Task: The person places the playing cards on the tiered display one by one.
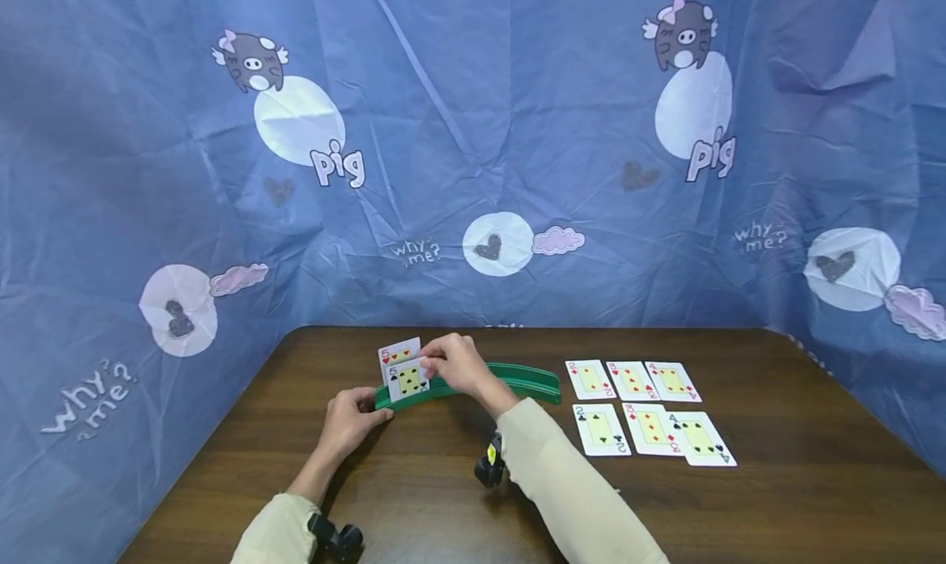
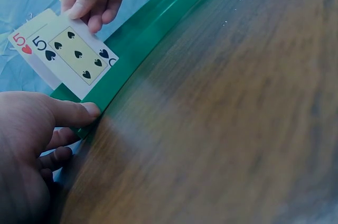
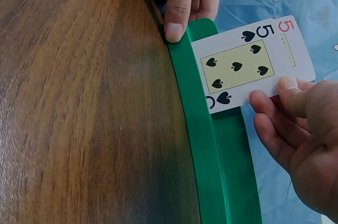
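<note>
- Firmly, my left hand (image 1: 349, 423) is gripping the left end of the curved green plastic-looking card holder (image 1: 528, 379), thumb pressing its front rim; this bracing is probably saving it from sliding on the brown wood-grain desk (image 1: 436, 506).
- My right hand (image 1: 460, 365) is pinching the white five-of-spades playing card with a yellow centre panel (image 1: 407, 379) by its upper right corner, leaving most of the face uncovered.
- That card is standing at the holder's left end, its lower edge going behind the front rim; I am not seeing whether it is touching the groove's bottom.
- The white five-of-hearts playing card (image 1: 397, 355) is standing just behind, partly overlapped and rising higher, so I am favouring a light pinch that spares it.
- For seating, I am judging straight downward pressure better than sideways pushing, which could be bending the card.
</note>
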The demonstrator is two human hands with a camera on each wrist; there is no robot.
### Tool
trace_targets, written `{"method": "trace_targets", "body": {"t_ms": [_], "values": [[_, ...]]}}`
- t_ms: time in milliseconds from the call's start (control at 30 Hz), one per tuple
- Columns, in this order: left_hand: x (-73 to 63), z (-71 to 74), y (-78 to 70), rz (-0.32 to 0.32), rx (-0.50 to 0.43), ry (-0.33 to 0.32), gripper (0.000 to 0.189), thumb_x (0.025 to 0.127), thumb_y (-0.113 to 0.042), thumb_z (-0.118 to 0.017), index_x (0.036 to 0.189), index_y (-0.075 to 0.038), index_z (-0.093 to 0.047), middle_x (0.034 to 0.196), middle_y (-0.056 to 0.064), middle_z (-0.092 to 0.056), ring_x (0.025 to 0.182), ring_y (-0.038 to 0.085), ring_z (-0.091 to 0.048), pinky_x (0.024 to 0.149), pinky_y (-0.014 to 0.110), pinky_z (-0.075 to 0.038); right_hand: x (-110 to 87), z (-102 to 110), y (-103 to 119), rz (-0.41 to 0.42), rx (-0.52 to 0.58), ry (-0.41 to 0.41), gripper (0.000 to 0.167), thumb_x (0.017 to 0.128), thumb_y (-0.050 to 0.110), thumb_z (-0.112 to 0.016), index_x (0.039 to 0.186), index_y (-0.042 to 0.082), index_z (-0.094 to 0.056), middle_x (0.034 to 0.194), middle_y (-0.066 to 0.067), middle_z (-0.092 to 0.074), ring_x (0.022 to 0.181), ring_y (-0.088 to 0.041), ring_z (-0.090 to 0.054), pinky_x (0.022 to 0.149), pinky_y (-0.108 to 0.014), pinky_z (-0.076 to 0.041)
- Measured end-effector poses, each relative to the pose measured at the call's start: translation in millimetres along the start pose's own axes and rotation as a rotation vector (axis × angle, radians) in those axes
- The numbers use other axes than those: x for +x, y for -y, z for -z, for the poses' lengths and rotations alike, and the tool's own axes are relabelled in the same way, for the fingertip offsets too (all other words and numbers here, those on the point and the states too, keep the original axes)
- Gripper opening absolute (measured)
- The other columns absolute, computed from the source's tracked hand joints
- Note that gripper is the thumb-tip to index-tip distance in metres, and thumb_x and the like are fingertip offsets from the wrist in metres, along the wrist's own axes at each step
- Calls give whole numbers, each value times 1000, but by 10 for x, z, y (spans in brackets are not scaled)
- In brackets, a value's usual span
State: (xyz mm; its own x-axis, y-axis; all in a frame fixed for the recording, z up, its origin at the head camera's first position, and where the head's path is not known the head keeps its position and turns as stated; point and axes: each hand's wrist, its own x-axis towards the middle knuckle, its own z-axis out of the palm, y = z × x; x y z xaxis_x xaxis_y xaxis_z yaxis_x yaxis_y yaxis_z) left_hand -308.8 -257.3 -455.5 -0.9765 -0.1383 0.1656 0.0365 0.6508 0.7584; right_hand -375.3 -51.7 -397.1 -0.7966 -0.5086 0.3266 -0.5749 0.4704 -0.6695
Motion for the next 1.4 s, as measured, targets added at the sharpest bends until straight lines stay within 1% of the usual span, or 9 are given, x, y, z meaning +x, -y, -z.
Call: {"method": "trace_targets", "body": {"t_ms": [200, 333, 467, 667, 867, 967, 1100, 1200, 1400], "values": [[-6, -40, -24, -19, 2, -6, 31, 82, -10, -78, 110, 2, -73, 99, 16, -74, 84, 19, -57, 74, 28, -43, -32, 24, -9, -23, 7, -7, 18, 94, 9, -66, 108, 4, -76, 89, -10, -79, 76, -18, -75, 61, -16, -49], [-18, -30, -23, -32, 10, -14, 31, 81, -8, -78, 109, 3, -73, 96, 16, -74, 82, 19, -57, 73, 28, -43, -33, -7, -7, -39, 16, -3, 19, 95, 9, -65, 109, 3, -76, 90, -10, -79, 77, -18, -75, 62, -16, -51], [-32, -20, -20, -33, 17, -3, 32, 82, -8, -78, 111, 4, -72, 97, 17, -73, 83, 20, -57, 74, 29, -44, -31, -35, -20, -52, 12, -4, 17, 94, 9, -66, 106, 3, -77, 87, -10, -79, 77, -19, -75, 63, -15, -52], [-43, -8, -23, -33, 17, 12, 33, 82, -9, -78, 112, 5, -71, 97, 17, -73, 83, 20, -57, 72, 28, -44, -47, -23, -24, -84, -24, -12, 14, 92, 11, -69, 101, 4, -79, 83, -6, -79, 70, -9, -71, 63, -14, -48], [-36, -13, -52, -31, 33, 11, 33, 82, -9, -77, 110, 6, -71, 94, 17, -72, 82, 19, -56, 71, 29, -42, -77, 68, -49, -101, -17, 8, 17, 91, 12, -71, 103, 2, -77, 88, -6, -79, 69, -6, -71, 66, -15, -51], [-28, -23, -54, -23, 40, 18, 34, 82, -10, -77, 111, 6, -71, 96, 18, -72, 84, 21, -57, 73, 29, -42, -108, 168, -98, -90, -36, 34, 18, 92, 12, -71, 105, 2, -76, 92, -6, -80, 67, -5, -71, 66, -16, -52], [-24, -28, -42, -20, 39, 19, 36, 82, -9, -77, 113, 8, -70, 98, 20, -72, 84, 21, -58, 72, 29, -42, -186, 419, -174, -76, -78, 61, 15, 92, 14, -70, 101, 4, -77, 92, -8, -79, 65, -7, -70, 61, -18, -50], [-22, -29, -33, -13, 41, 17, 37, 82, -10, -77, 114, 7, -70, 99, 19, -73, 85, 20, -58, 72, 28, -42, -269, 677, -260, -98, -106, 60, 14, 93, 16, -69, 98, 6, -78, 88, -9, -79, 66, -10, -69, 60, -20, -48], [-8, -19, -31, -13, 36, 38, 38, 83, -9, -77, 116, 7, -69, 103, 22, -73, 87, 22, -59, 74, 29, -42, -466, 1246, -546, -142, -186, 1, 11, 90, 14, -71, 95, 6, -77, 82, -10, -76, 66, -9, -65, 63, -22, -50]]}}
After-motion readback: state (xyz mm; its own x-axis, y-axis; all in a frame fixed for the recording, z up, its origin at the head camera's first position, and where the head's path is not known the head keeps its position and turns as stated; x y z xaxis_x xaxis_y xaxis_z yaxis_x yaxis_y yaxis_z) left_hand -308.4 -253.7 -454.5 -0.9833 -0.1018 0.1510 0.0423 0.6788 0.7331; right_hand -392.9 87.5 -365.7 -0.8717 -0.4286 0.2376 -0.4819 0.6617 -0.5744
